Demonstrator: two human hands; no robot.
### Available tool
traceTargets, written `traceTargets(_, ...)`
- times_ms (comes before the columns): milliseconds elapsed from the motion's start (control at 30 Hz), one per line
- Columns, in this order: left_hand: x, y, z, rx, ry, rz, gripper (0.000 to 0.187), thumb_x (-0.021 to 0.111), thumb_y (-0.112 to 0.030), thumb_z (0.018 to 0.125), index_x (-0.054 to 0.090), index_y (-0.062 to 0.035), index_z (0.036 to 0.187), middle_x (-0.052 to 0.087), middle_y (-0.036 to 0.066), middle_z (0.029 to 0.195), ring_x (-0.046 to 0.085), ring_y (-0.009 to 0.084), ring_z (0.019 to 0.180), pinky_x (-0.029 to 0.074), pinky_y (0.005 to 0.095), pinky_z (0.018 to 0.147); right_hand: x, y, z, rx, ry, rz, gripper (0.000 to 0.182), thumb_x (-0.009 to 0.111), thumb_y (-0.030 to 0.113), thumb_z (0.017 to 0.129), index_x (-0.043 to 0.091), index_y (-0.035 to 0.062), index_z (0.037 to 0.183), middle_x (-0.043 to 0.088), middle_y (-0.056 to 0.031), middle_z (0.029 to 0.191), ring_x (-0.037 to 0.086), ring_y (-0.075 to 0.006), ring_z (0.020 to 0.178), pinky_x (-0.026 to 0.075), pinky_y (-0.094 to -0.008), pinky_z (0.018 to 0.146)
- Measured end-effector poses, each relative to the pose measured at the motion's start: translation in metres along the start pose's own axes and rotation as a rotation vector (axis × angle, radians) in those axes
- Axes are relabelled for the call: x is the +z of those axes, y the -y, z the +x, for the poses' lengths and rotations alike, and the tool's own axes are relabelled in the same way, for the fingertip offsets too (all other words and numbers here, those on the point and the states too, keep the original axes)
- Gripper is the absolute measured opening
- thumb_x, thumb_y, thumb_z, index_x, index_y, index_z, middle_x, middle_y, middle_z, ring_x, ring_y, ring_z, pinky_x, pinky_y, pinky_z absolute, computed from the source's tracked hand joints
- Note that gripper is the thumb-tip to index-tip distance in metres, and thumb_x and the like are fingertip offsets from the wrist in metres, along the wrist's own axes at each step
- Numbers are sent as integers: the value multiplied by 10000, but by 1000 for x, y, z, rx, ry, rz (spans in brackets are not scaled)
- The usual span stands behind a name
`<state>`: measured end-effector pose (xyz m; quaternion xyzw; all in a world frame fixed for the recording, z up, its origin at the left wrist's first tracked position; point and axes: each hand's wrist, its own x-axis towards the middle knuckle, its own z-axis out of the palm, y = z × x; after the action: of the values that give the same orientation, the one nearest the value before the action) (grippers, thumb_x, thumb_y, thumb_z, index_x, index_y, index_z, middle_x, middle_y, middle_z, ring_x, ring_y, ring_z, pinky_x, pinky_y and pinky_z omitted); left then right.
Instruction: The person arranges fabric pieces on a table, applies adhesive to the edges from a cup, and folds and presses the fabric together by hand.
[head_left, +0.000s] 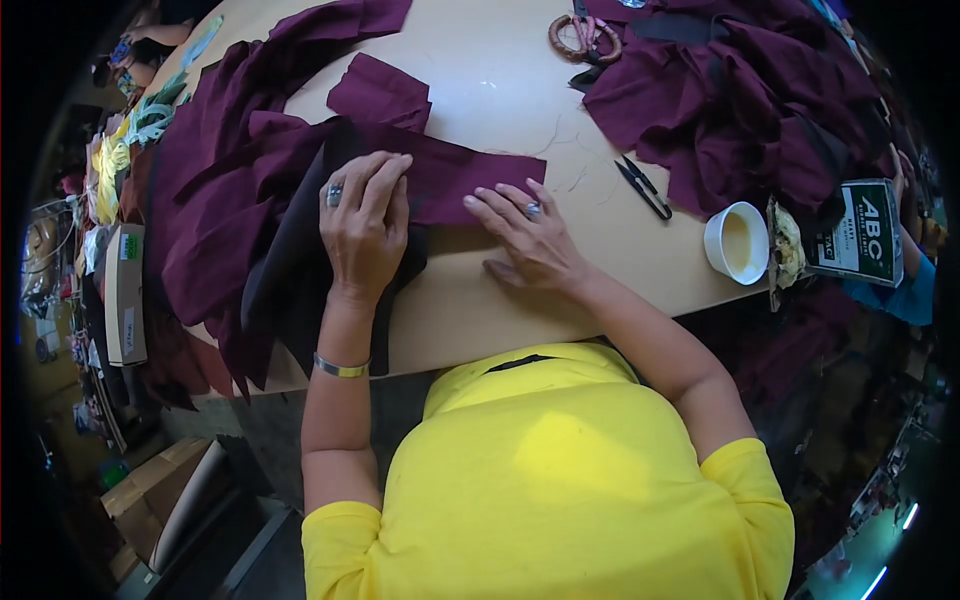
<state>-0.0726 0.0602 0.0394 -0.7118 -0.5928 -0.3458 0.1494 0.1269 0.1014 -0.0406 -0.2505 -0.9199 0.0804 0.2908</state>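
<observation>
My left hand (365,220), with a ring and a wrist bangle, is over the dark grey and maroon cloth. Its fingers are curled together; whatever is in them, if anything, is hidden. My right hand (540,240) lies with fingers spread, its fingertips on the lower right part of a flat maroon cloth strip (455,175). That strip reaches out from under my left hand toward the right. A dark grey cloth piece (290,235) hangs beside my left wrist, next to a large heap of maroon cloth (215,200).
Small black thread snips (645,190), a white cup of light-brown liquid (738,243) and an ABC-labelled container (865,232) are at right. Scissors (585,40) lie near another maroon cloth heap (740,110). A long box (127,293) stands at left. Other people show at the edges.
</observation>
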Motion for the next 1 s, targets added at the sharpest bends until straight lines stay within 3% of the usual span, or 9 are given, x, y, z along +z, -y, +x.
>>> traceTargets(133, -3, -8, -27, -129, 119, 19, 256, 634, -14, 749, 599, -79, 994, 599, 80, 984, 570, 270, 926, 441, 347, 830, 26, -4, 13, -74, 32, -174, 650, 558, 132, 750, 354, 121, 1368, 583, -98, 968, 572, -226, 849, 438, -353, 794)
traceTargets(333, 18, -3, -73, -367, 247, 344, 637, 736, -282, 668, 434, -157, 1216, 416, 50, 1324, 390, 289, 1213, 296, 491, 985, 16, -23, 34, -194, 185, -222, 637, 526, 59, 749, 373, 105, 1366, 557, -27, 751, 546, -167, 660, 456, -280, 639)
traceTargets(467, 36, 15, -77, -430, 22, 247, 669, 745, -371, 666, 425, -152, 1212, 419, 65, 1330, 401, 300, 1208, 299, 501, 971, -22, 2, 70, -215, -214, 191, 601, 562, -78, 666, 508, 89, 1241, 618, -48, 822, 546, -183, 627, 470, -286, 599)
traceTargets(633, 10, 35, -34, -212, -400, 282, 483, 594, -493, 788, 530, -102, 1064, 571, 81, 1098, 544, 288, 1038, 383, 412, 894, -105, 31, 115, -302, -271, 302, 499, 536, -108, 644, 569, 64, 1111, 622, -76, 838, 567, -200, 625, 475, -316, 561)
traceTargets(667, -3, 41, -25, -213, -376, 244, 316, 650, -163, 748, 559, -65, 1034, 604, 117, 1009, 572, 302, 981, 409, 392, 888, -118, 30, 121, -299, -261, 299, 484, 537, -105, 646, 571, 62, 1099, 620, -73, 828, 570, -199, 628, 472, -319, 555)
traceTargets(700, -13, 57, -22, -228, -355, 195, 227, 587, -103, 766, 582, -64, 989, 616, 113, 962, 596, 299, 928, 442, 377, 848, -126, 28, 127, -295, -250, 297, 470, 537, -102, 648, 574, 60, 1087, 618, -70, 817, 573, -198, 631, 470, -322, 549)
traceTargets(733, -27, 69, -13, -187, -332, 254, 213, 564, -85, 777, 592, -71, 987, 617, 110, 948, 604, 298, 907, 465, 369, 815, -126, 29, 138, -261, -285, 348, 474, 544, -57, 675, 532, 124, 1113, 573, -51, 623, 576, -245, 531, 451, -359, 494)
traceTargets(900, -137, 139, 53, 151, -278, 740, 306, 451, -279, 873, 578, -144, 1117, 607, 58, 1074, 570, 261, 1020, 465, 385, 851, -107, 29, 180, -333, -109, 502, 519, 499, -64, 732, 422, -8, 1242, 586, -183, 909, 583, -313, 824, 465, -376, 692)
traceTargets(1000, -185, 140, 83, 237, -115, 997, 377, 509, -245, 862, 494, -307, 1234, 576, -3, 1144, 591, 215, 941, 497, 332, 709, -92, 9, 190, -512, -501, 232, 532, 518, -75, 703, 457, 28, 1221, 589, -139, 870, 575, -283, 783, 455, -359, 692)
